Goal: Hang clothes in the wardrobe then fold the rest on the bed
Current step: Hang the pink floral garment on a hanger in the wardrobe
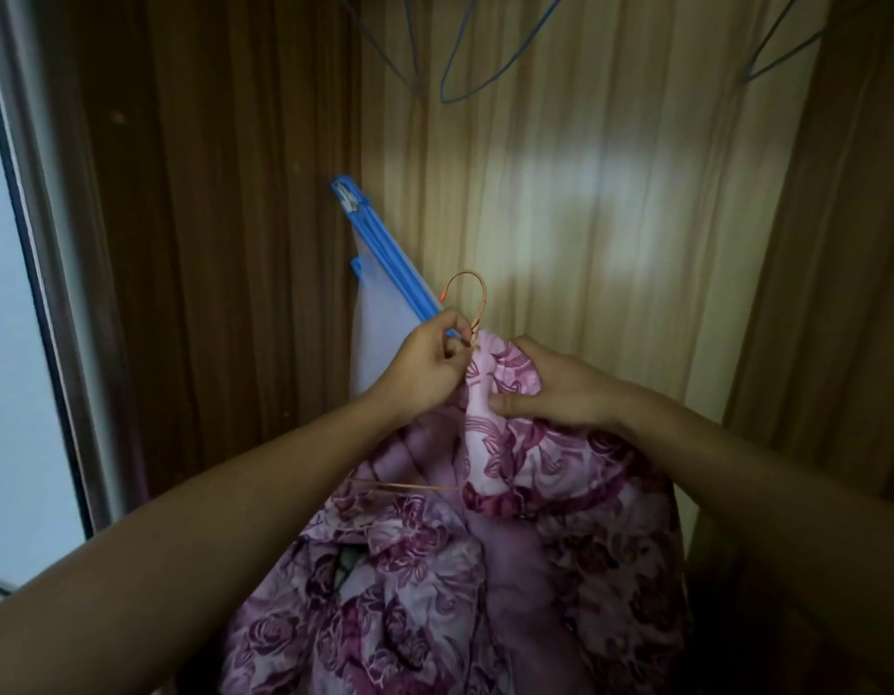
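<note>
One wardrobe point(610, 203), wood-grain panels, filling the view behind everything else; pale patch of light lying across the back panel.
One garment point(425, 584), purple and pink with a rose print, hanging bunched in front of the wardrobe's back panel, trailing down out of view at the bottom edge.
One pale cloth point(380, 333), hanging on a blue plastic hanger point(385, 245), leaning in the left rear corner, just behind the left hand.
Several blue wire hangers point(452, 100), dangling at the top of the wardrobe, well above the hands.
Right hand point(560, 388), gripping the gathered top of the garment, thumb pressing on the lighter pink inner fabric.
Left hand point(425, 366), pinching the neck of an orange wire hanger point(479, 313) just below its hook, hook pointing upward and hooking on nothing; part of the lower wire showing across the garment beneath the left wrist.
</note>
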The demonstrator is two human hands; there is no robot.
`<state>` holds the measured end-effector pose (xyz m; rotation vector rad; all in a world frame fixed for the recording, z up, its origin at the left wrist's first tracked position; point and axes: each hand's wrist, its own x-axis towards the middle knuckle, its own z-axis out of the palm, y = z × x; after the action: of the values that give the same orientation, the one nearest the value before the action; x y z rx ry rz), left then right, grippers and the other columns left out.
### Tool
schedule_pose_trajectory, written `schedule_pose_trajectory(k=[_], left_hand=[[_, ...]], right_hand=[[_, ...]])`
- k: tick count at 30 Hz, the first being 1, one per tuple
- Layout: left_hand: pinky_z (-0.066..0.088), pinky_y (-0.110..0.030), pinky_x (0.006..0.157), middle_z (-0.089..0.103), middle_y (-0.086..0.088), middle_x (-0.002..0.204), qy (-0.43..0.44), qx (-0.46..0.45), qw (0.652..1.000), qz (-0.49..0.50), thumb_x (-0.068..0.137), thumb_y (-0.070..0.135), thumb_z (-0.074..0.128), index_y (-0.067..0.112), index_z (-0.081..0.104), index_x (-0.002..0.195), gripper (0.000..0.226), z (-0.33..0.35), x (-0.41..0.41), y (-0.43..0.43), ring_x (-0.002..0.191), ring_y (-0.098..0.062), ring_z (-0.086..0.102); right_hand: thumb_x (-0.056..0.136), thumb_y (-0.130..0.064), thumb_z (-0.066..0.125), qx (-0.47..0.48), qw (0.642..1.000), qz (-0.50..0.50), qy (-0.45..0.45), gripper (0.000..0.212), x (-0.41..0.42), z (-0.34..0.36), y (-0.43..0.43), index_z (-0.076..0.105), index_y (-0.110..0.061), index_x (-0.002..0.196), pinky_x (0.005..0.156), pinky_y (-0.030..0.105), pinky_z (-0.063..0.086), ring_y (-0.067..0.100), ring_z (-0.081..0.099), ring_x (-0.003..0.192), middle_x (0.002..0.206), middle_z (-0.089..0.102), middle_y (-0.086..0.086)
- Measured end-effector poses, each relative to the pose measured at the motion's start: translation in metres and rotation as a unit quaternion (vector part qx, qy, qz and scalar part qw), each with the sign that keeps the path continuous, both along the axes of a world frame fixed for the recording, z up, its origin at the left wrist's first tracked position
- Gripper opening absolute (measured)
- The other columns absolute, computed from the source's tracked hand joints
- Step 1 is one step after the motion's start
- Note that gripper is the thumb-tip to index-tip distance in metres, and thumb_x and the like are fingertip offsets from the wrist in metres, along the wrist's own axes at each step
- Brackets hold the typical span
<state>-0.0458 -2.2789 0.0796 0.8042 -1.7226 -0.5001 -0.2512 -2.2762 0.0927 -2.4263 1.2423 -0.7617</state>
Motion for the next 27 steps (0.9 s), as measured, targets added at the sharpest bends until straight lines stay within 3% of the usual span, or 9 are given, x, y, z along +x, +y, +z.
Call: schedule_pose_trajectory(k=[4, 7, 10, 14, 16, 17, 19, 22, 27], left_hand=[[0.043, -0.024, 0.053, 0.056, 0.012, 0.057, -0.094, -0.03, 0.994, 0.055, 0.095, 0.01, 0.056, 0.012, 0.056, 0.099, 0.005, -0.002, 0.005, -0.004, 0.049, -0.005, 0.052], [0.051, -0.037, 0.075, 0.067, 0.007, 0.094, -0.251, -0.129, 0.929, 0.24, 0.091, 0.056, 0.056, 0.028, 0.056, 0.112, 0.034, -0.014, 0.025, -0.008, 0.088, -0.017, 0.065], [0.04, -0.043, 0.095, 0.054, -0.002, 0.131, -0.3, -0.193, 0.866, 0.351, 0.08, 0.075, 0.054, 0.03, 0.047, 0.138, 0.074, -0.044, 0.053, -0.003, 0.124, -0.023, 0.049], [0.032, -0.054, 0.106, 0.02, -0.02, 0.157, -0.241, -0.051, 0.872, 0.423, 0.071, 0.072, 0.068, 0.038, 0.005, 0.157, 0.113, -0.094, 0.07, -0.003, 0.143, -0.034, 0.025], [0.043, -0.052, 0.1, 0.028, -0.024, 0.151, -0.143, 0.081, 0.908, 0.384, 0.068, 0.051, 0.083, 0.039, -0.006, 0.157, 0.127, -0.115, 0.069, -0.01, 0.132, -0.04, 0.042], [0.049, -0.048, 0.096, 0.042, -0.026, 0.143, -0.095, 0.144, 0.921, 0.348, 0.07, 0.038, 0.083, 0.034, -0.003, 0.158, 0.123, -0.121, 0.07, -0.015, 0.121, -0.042, 0.053], [0.053, -0.045, 0.091, 0.065, -0.024, 0.121, -0.046, 0.218, 0.925, 0.306, 0.079, 0.023, 0.076, 0.019, 0.033, 0.151, 0.084, -0.122, 0.079, -0.028, 0.108, -0.04, 0.065], [0.054, -0.044, 0.088, 0.072, -0.019, 0.108, -0.052, 0.177, 0.929, 0.32, 0.088, 0.01, 0.064, 0.01, 0.067, 0.118, 0.031, -0.1, 0.099, -0.044, 0.104, -0.036, 0.068], [0.05, -0.033, 0.084, 0.073, -0.017, 0.107, -0.15, 0.056, 0.925, 0.345, 0.09, 0.009, 0.058, 0.011, 0.068, 0.119, 0.031, -0.026, 0.127, -0.041, 0.1, -0.033, 0.068]], right_hand=[[0.07, -0.073, 0.072, -0.089, 0.995, -0.041, 0.001, 0.067, -0.007, -0.015, -0.006, 0.053, -0.039, 0.124, 0.094, 0.034, 0.052, 0.007, 0.066, 0.106, 0.114, 0.071, -0.013], [0.068, -0.082, 0.063, -0.138, 0.986, -0.089, -0.006, 0.068, -0.022, -0.013, -0.014, 0.051, -0.039, 0.119, 0.088, 0.034, 0.052, 0.018, 0.066, 0.107, 0.115, 0.071, -0.007], [0.066, -0.087, 0.061, -0.16, 0.979, -0.121, -0.044, 0.072, -0.046, -0.009, -0.023, 0.053, -0.037, 0.117, 0.083, 0.028, 0.047, 0.02, 0.067, 0.108, 0.115, 0.072, -0.005], [0.06, -0.098, 0.053, -0.165, 0.975, -0.14, -0.052, 0.083, -0.064, -0.011, -0.033, 0.053, -0.04, 0.119, 0.08, 0.026, 0.044, 0.019, 0.068, 0.104, 0.114, 0.073, -0.006], [0.059, -0.099, 0.053, -0.159, 0.975, -0.143, -0.051, 0.083, -0.066, -0.012, -0.037, 0.053, -0.04, 0.118, 0.08, 0.025, 0.045, 0.017, 0.068, 0.102, 0.112, 0.073, -0.008], [0.058, -0.099, 0.053, -0.156, 0.976, -0.145, -0.048, 0.083, -0.067, -0.013, -0.038, 0.053, -0.041, 0.118, 0.079, 0.026, 0.045, 0.017, 0.068, 0.101, 0.111, 0.073, -0.008], [0.058, -0.099, 0.054, -0.154, 0.977, -0.146, -0.038, 0.081, -0.068, -0.014, -0.039, 0.053, -0.042, 0.116, 0.08, 0.027, 0.047, 0.016, 0.068, 0.1, 0.11, 0.073, -0.008], [0.06, -0.099, 0.053, -0.162, 0.977, -0.138, -0.011, 0.071, -0.073, -0.013, -0.037, 0.048, -0.048, 0.108, 0.076, 0.027, 0.046, 0.014, 0.068, 0.094, 0.099, 0.07, -0.014], [0.064, -0.101, 0.042, -0.232, 0.951, -0.185, 0.091, 0.084, -0.096, -0.006, -0.036, 0.04, -0.041, 0.122, 0.069, 0.035, 0.051, 0.03, 0.069, 0.088, 0.097, 0.073, 0.006]])
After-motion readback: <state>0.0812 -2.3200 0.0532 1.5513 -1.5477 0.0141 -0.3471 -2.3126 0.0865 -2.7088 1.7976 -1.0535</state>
